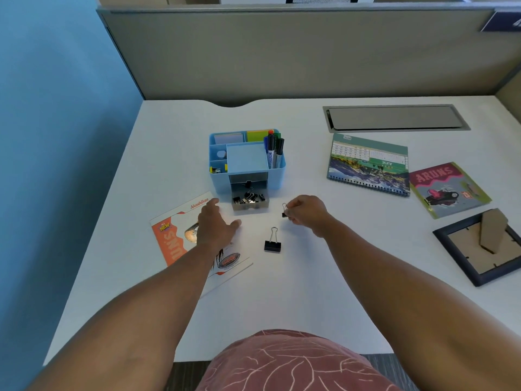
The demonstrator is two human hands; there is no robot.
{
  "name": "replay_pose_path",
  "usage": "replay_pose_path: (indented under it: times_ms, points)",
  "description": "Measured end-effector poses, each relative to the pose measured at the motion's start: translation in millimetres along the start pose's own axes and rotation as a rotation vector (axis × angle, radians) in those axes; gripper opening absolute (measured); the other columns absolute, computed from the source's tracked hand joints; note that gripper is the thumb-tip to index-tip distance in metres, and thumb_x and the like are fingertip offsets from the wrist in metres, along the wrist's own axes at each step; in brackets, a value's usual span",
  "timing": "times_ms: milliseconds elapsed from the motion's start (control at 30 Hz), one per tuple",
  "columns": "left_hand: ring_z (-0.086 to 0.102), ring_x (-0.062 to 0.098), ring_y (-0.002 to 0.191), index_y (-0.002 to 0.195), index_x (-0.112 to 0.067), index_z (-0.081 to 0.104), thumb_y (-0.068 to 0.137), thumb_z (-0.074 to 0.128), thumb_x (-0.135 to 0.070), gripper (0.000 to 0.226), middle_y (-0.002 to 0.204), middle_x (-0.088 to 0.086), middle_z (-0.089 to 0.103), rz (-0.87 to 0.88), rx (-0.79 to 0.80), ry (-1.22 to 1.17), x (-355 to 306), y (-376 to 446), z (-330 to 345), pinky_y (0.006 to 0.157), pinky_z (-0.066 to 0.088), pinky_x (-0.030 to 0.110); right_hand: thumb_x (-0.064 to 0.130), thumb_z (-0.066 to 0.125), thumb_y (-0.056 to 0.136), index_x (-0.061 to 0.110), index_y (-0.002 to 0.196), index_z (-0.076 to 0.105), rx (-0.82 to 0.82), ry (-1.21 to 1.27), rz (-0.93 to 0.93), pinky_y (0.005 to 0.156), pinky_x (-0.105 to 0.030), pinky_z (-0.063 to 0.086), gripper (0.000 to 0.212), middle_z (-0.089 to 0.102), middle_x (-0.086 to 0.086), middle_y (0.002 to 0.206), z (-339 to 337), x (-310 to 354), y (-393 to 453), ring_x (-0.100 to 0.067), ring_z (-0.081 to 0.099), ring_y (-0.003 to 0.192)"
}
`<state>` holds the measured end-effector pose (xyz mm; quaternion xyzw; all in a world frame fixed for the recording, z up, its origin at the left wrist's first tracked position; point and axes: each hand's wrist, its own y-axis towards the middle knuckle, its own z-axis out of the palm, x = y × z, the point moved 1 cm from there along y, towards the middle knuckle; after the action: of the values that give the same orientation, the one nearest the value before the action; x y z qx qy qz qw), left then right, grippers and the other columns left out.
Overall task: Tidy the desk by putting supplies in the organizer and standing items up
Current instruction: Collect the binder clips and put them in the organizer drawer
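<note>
Right hand: pinches small binder clip, partly hidden.
Left hand: open, flat on leaflet.
Drawer: open, holding clips.

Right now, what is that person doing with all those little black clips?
A person is tidying a desk. The right hand pinches a small binder clip just above the desk, near the open drawer of the blue organizer, which already holds a pile of clips. A bigger clip lies on the desk, not yet picked up. The left hand rests flat on a booklet. To the right, a calendar, a card and a picture frame lie flat.
</note>
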<state>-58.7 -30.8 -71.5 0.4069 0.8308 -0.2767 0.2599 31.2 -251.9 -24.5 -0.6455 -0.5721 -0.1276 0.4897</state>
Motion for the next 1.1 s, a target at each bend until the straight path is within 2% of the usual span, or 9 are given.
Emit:
replay_pose_path:
  times_ms: [200, 400, 500, 667, 733, 833, 933, 1033, 1100]
  points:
    - [0.040, 0.027, 0.134, 0.148, -0.016, 0.028, 0.077, 0.083, -0.034, 0.092, 0.144, 0.008, 0.046, -0.002, 0.011, 0.002, 0.3, 17.7, 2.0, 0.108, 0.038, 0.043, 0.006, 0.071, 0.084, 0.002, 0.091, 0.069, 0.000, 0.247, -0.006, 0.073, -0.024, 0.059, 0.009, 0.069, -0.009, 0.087, 12.6, 28.2, 8.9, -0.017, 0.065, 0.078]
    - [0.044, 0.028, 0.130, 0.151, -0.014, 0.023, 0.074, 0.086, -0.033, 0.101, 0.142, 0.010, 0.042, -0.006, 0.016, -0.037, 3.1, 31.3, 2.5, 0.108, 0.041, 0.044, 0.010, 0.072, 0.084, 0.008, 0.083, 0.069, -0.012, 0.310, -0.014, 0.080, -0.031, 0.061, 0.003, 0.073, -0.012, 0.089, 25.3, 40.7, 24.4, -0.019, 0.069, 0.079]
    - [0.049, 0.029, 0.125, 0.151, -0.016, 0.021, 0.072, 0.086, -0.036, 0.104, 0.141, 0.010, 0.038, -0.006, 0.042, -0.046, 6.7, 38.7, 2.3, 0.104, 0.046, 0.046, 0.006, 0.068, 0.085, 0.006, 0.087, 0.069, 0.030, 0.334, -0.028, 0.078, -0.029, 0.061, 0.002, 0.073, -0.013, 0.091, 24.8, 44.9, 28.5, -0.020, 0.069, 0.080]
    - [0.053, 0.028, 0.120, 0.152, -0.017, 0.018, 0.073, 0.086, -0.036, 0.105, 0.144, 0.008, 0.031, -0.015, 0.078, -0.027, 9.4, 46.8, -0.7, 0.099, 0.051, 0.046, 0.002, 0.067, 0.084, 0.006, 0.089, 0.066, -0.002, 0.334, 0.006, 0.072, -0.025, 0.059, 0.007, 0.070, -0.011, 0.090, 20.0, 36.5, 35.6, -0.019, 0.068, 0.079]
    - [0.054, 0.029, 0.120, 0.152, -0.018, 0.018, 0.073, 0.086, -0.035, 0.106, 0.147, 0.008, 0.031, -0.015, 0.079, -0.022, 9.6, 49.4, -0.9, 0.096, 0.052, 0.047, -0.001, 0.067, 0.083, 0.006, 0.089, 0.065, 0.026, 0.338, 0.029, 0.078, -0.029, 0.060, 0.009, 0.068, -0.011, 0.089, 19.6, 31.8, 36.1, -0.020, 0.066, 0.080]
    - [0.057, 0.028, 0.118, 0.153, -0.021, 0.019, 0.071, 0.088, -0.035, 0.109, 0.151, 0.005, 0.031, -0.015, 0.079, -0.037, 8.7, 52.9, -1.2, 0.093, 0.055, 0.046, -0.006, 0.067, 0.083, 0.001, 0.104, 0.065, 0.124, 0.270, 0.028, 0.085, -0.035, 0.057, 0.023, 0.065, -0.012, 0.098, 22.4, 24.8, 35.9, -0.021, 0.062, 0.086]
    - [0.062, 0.023, 0.109, 0.155, -0.023, 0.017, 0.070, 0.089, -0.032, 0.112, 0.157, 0.003, 0.027, -0.010, 0.110, -0.085, 5.7, 53.4, -1.6, 0.092, 0.055, 0.044, -0.006, 0.072, 0.079, 0.004, 0.121, 0.059, 0.203, 0.196, 0.016, 0.082, -0.032, 0.057, 0.045, 0.063, -0.014, 0.116, 28.2, 18.2, 38.1, -0.025, 0.063, 0.099]
    - [0.065, 0.016, 0.093, 0.153, -0.024, 0.020, 0.071, 0.089, -0.028, 0.107, 0.156, 0.003, 0.029, 0.008, 0.124, -0.107, 2.2, 53.5, -2.7, 0.088, 0.055, 0.039, 0.001, 0.080, 0.075, 0.006, 0.125, 0.056, 0.191, 0.155, 0.024, 0.080, -0.033, 0.056, 0.055, 0.060, -0.013, 0.116, 33.3, 15.0, 40.1, -0.020, 0.061, 0.091]
    - [0.065, 0.015, 0.089, 0.151, -0.023, 0.025, 0.072, 0.089, -0.026, 0.102, 0.155, 0.002, 0.032, 0.016, 0.119, -0.121, 1.6, 54.4, -3.4, 0.086, 0.054, 0.037, 0.009, 0.084, 0.073, 0.007, 0.130, 0.051, 0.166, 0.132, 0.024, 0.077, -0.032, 0.056, 0.066, 0.058, -0.010, 0.116, 35.7, 15.1, 41.0, -0.019, 0.060, 0.090]
